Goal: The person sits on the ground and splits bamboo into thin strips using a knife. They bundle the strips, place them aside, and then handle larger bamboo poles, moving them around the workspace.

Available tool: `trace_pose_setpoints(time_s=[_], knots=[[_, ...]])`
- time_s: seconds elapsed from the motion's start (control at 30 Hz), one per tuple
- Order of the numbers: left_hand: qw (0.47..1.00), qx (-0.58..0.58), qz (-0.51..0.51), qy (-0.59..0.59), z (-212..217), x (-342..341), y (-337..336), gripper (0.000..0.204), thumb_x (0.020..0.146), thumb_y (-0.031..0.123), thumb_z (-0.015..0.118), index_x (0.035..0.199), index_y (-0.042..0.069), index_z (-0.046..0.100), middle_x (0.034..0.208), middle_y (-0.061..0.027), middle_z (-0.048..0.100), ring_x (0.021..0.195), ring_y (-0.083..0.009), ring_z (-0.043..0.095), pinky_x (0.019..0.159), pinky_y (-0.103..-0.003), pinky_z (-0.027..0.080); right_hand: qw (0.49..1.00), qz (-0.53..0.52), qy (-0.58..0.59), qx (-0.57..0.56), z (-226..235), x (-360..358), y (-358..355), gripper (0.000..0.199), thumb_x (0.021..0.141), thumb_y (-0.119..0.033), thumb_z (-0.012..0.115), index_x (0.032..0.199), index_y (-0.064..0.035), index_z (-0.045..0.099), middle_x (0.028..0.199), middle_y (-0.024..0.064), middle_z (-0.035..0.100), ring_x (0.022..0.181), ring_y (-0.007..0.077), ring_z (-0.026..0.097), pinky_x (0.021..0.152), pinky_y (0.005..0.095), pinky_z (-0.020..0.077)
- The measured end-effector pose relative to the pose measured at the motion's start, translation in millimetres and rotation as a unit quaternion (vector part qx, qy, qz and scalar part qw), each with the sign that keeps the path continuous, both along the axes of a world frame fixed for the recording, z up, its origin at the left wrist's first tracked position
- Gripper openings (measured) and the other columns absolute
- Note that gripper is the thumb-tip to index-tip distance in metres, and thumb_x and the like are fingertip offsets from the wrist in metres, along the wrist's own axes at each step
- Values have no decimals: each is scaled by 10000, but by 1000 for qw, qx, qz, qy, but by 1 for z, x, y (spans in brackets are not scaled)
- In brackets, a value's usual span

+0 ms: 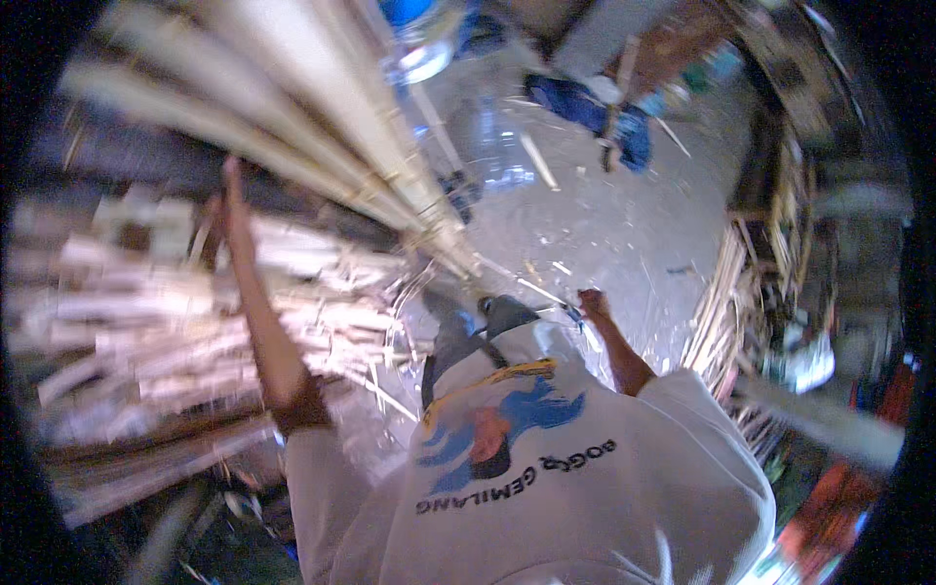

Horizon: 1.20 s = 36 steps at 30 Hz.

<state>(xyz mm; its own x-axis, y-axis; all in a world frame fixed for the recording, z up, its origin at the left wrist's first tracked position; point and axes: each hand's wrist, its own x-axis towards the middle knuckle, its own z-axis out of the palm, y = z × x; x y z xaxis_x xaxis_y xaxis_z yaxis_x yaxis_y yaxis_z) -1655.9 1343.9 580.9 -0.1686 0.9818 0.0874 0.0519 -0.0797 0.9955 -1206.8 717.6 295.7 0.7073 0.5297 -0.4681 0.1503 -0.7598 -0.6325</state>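
My left hand (pixel 234 207) is raised on the left, seen edge-on with its fingers stretched out. Its fingertips come close to the long pale poles (pixel 336 146), which look like bamboo; whether they touch I cannot tell. Those poles slant from the upper left down toward my feet, smeared by motion. Out to the right of my body, my right hand (pixel 593 304) is low and closed. A thin dark and bluish thing (pixel 573 313) shows beside its fingers, too small to name.
A large heap of split sticks (pixel 224 317) lies on the left. Another bundle of sticks (pixel 720 297) stands at the right. Dark blue cloth (pixel 585 109) and scattered slivers lie on the grey floor (pixel 624 214). A pale board (pixel 829 424) juts in at the lower right.
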Motion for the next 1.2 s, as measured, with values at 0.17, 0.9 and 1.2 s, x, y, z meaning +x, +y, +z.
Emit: trace_pose_setpoints(time_s=[0.17,0.9,1.2], knots=[[998,38,-51,-9,-53,-78,-26,622,951,396,578,1417,36,377,1425,-196,440,1251,-315,504,1068,-471,403,857,380,-203,-283,-1,-57,-6,297,866,-286,648,1087,-86,647,895,157,670,816,307,680,632,446,582],[600,-252,-695,306,-229,307,-476,207,927,222,623,960,30,694,800,-24,669,709,-117,609,651,-279,487,863,-503,44,20,3,-157,-325,370,933,-366,572,869,-9,644,689,86,652,566,186,621,532,357,508],[403,36,-831,382,-232,410,-594,265,892,252,669,1004,14,702,869,-92,722,814,-169,668,759,-305,517,551,-815,137,118,-6,-261,-408,283,955,-327,532,895,-61,608,788,48,625,626,162,595,537,343,504]])
